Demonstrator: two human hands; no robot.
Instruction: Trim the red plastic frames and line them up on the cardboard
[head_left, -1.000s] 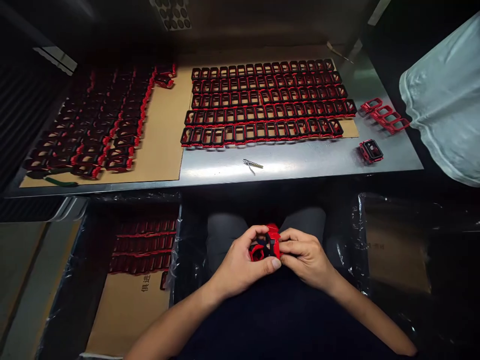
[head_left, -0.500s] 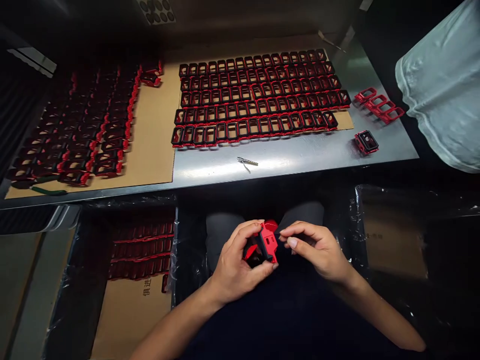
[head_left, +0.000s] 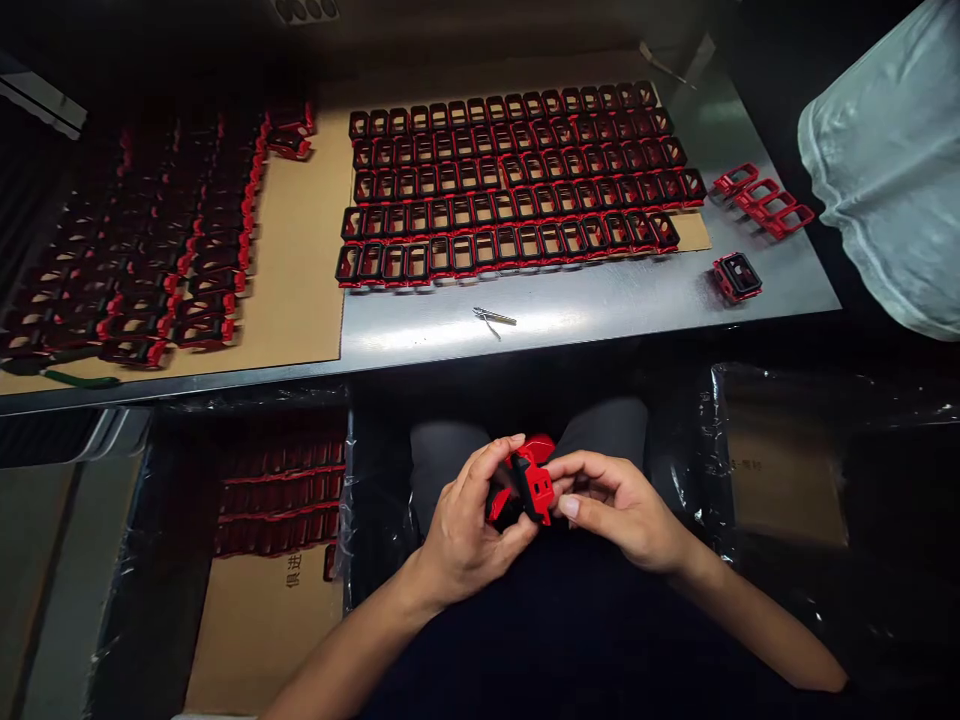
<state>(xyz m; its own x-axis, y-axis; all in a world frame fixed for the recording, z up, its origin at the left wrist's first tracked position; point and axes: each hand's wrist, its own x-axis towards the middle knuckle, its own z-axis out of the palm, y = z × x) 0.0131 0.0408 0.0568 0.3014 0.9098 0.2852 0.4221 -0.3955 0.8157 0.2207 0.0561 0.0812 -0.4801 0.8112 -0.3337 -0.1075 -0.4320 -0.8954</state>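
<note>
Over my lap, my left hand (head_left: 469,525) grips a red and black plastic frame part (head_left: 531,480), fingers curled round its left side. From the right, my right hand (head_left: 615,505) meets the same part, thumb and fingers pinched at its right edge. On the metal table (head_left: 570,305) ahead, several rows of the same red and black frames (head_left: 510,180) lie on a cardboard sheet (head_left: 315,240).
More frames (head_left: 150,240) fill the cardboard at the left. Loose red frames (head_left: 761,200) and one single frame (head_left: 737,277) lie at the table's right. Metal tweezers (head_left: 493,319) rest near the front edge. A plastic-lined box (head_left: 277,500) holds frames at lower left. Someone's pale sleeve (head_left: 892,170) hangs at right.
The part has been turned in my hands, showing its red face. My right hand left the part briefly, then closed back on its right edge. The view shifted slightly downward.
</note>
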